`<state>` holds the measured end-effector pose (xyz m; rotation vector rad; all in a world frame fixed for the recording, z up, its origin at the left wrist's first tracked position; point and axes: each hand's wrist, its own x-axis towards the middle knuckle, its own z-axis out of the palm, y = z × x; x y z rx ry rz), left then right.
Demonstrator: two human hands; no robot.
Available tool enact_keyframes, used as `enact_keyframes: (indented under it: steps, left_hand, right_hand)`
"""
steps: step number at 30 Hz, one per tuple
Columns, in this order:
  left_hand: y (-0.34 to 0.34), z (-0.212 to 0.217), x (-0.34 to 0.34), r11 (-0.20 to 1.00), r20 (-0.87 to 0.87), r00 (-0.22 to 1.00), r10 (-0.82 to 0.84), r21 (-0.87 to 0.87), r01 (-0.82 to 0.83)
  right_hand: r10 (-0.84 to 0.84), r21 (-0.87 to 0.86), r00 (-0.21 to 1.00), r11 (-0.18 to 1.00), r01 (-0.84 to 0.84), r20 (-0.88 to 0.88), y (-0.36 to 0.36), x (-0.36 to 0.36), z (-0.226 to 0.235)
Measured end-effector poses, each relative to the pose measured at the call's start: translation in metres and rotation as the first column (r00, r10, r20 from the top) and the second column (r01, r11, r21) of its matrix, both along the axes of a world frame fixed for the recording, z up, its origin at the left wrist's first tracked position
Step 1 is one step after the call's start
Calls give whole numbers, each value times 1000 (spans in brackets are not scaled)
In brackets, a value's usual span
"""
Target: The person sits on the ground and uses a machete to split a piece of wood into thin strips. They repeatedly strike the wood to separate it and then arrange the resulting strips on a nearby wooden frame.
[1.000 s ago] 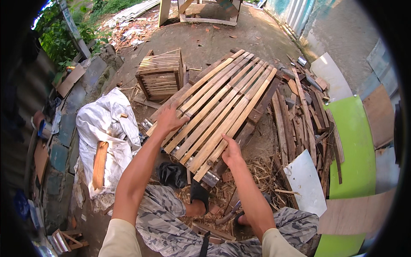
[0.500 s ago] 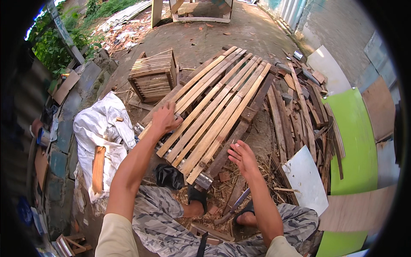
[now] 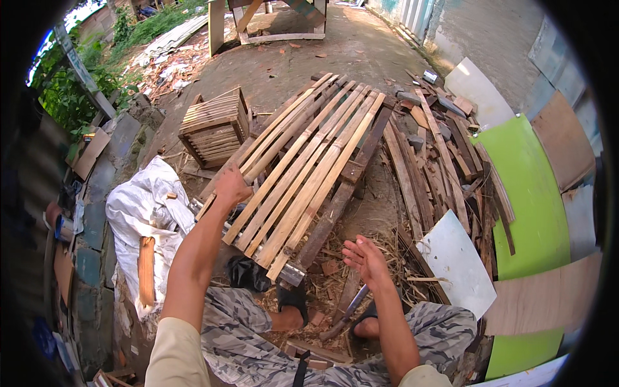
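Observation:
Pale bamboo slats [image 3: 316,164] lie side by side, fanned lengthwise over a dark wooden frame [image 3: 342,193] in front of me. My left hand [image 3: 231,185] is closed round the near end of one bamboo slat [image 3: 274,153] toward the left of the row. That slat now shows a browner face than its neighbours. Over the ground right of the slats' near ends, my right hand [image 3: 365,261] is held up, fingers stretched, nothing in it. A metal-looking piece [image 3: 291,275] sits under the slats' near ends.
A slatted wooden crate [image 3: 216,126] stands at the left, above a white sack [image 3: 145,200] bearing an orange-brown wood piece [image 3: 147,271]. Scrap timber [image 3: 445,168] and a green panel [image 3: 529,200] lie right. A long-handled tool [image 3: 348,313] rests between my feet.
The slat under my left hand has turned from its pale face to a browner one, and that hand has closed round it. My right hand has dropped slightly. The whole view has shifted a little.

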<state>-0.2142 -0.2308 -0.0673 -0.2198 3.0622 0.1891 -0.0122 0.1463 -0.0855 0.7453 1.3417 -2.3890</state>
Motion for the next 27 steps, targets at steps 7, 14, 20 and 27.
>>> enact_keyframes:
  steps: [7,14,20,27]
  left_hand:
    - [-25,31,-5,997,-66,998,-2,82,7]
    - [-61,64,4,941,12,999,-45,337,39]
    - [-25,118,45,799,101,989,-104,601,23]
    - [82,142,91,585,110,980,-166,811,8]
  right_hand:
    - [-6,-37,1000,999,6,-14,19,2,9]
    - [14,-32,998,999,-17,-69,27,4,31]
    - [6,-12,993,1000,-7,-119,32,16,54]
    - [-59,70,989,995,69,-135,60,72,77]
